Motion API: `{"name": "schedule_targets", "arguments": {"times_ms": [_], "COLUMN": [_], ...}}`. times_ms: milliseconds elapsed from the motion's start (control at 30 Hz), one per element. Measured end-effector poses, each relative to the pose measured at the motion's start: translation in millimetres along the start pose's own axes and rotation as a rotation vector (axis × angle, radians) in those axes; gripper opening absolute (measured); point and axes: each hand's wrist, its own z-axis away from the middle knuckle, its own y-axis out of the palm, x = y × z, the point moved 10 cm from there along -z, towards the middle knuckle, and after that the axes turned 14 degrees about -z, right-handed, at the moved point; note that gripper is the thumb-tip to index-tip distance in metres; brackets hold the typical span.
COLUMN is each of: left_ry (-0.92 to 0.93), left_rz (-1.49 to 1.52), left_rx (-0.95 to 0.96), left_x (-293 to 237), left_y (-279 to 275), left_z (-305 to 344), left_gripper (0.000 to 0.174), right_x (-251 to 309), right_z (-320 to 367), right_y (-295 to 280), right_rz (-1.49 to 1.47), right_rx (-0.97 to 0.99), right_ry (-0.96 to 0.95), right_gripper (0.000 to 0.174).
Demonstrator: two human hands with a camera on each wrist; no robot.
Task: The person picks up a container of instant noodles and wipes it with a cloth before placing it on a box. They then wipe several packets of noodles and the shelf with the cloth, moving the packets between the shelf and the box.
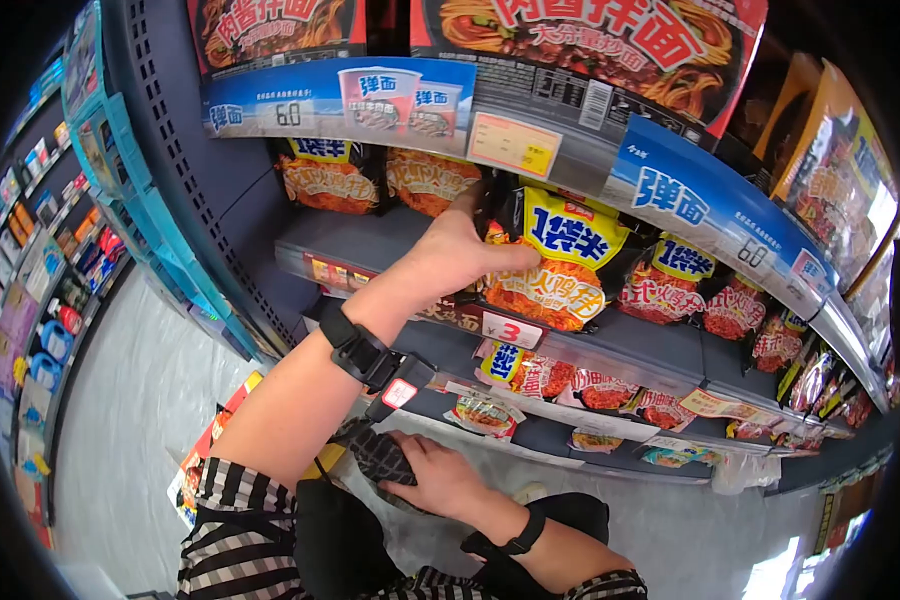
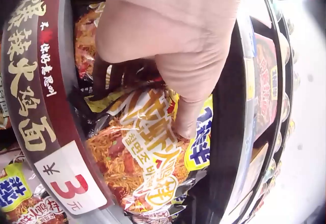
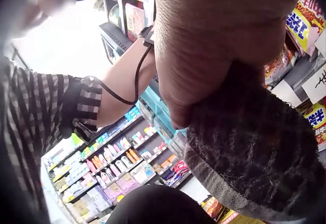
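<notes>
On the shelf, my left hand (image 1: 450,255) grips a black and yellow packet of instant noodles (image 1: 560,250) by its side. The thumb lies across the packet's printed front in the left wrist view, while the other fingers reach behind it and are mostly hidden. This packet (image 2: 137,157) stands upright behind the shelf lip. Lower down, near my knees, my right hand (image 1: 440,478) holds a bunched dark grey checked cloth (image 1: 378,455). Up close in the right wrist view, the cloth (image 3: 249,152) looks fuzzy and hangs from the fingers.
Similar noodle packets (image 1: 328,178) stand on both sides along the shelf. A price tag (image 1: 513,330) is on the shelf lip, and blue promotional strips (image 1: 340,95) curve just above the hand. More noodle packets (image 1: 600,388) fill the lower shelf. Another stocked rack (image 1: 40,270) is across the aisle.
</notes>
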Motion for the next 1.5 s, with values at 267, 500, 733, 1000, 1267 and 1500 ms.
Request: {"name": "schedule_targets", "arguments": {"times_ms": [267, 500, 733, 1000, 1267, 1500], "left_ry": [0.054, 0.225, 0.731, -0.325, -0.835, -1.081], "left_rz": [-0.03, -0.149, -0.449, 0.14, 0.54, 0.78], "left_rx": [0.102, 0.042, -0.136, -0.439, -0.85, -1.053], "left_x": [-10, -65, -137, 50, 241, 330], "left_y": [10, 2, -44, -186, -236, -209], "left_z": [14, 36, 117, 246, 463, 578], "left_gripper": [0.09, 0.078, 0.063, 0.042, 0.035, 0.039], "right_x": [4, 3, 6, 4, 12, 14], "right_z": [0, 0, 4, 3, -5, -12], "right_y": [4, 12, 16, 14, 15, 27], "right_rz": [0.016, 0.03, 0.009, 0.011, 0.0, -0.018], "right_rx": [-0.01, 0.053, 0.054, 0.023, -0.004, 0.042], "right_ry": [-0.058, 0.005, -0.042, -0.005, -0.094, -0.074], "right_gripper": [0.071, 0.07, 0.069, 0.073, 0.07, 0.068]}}
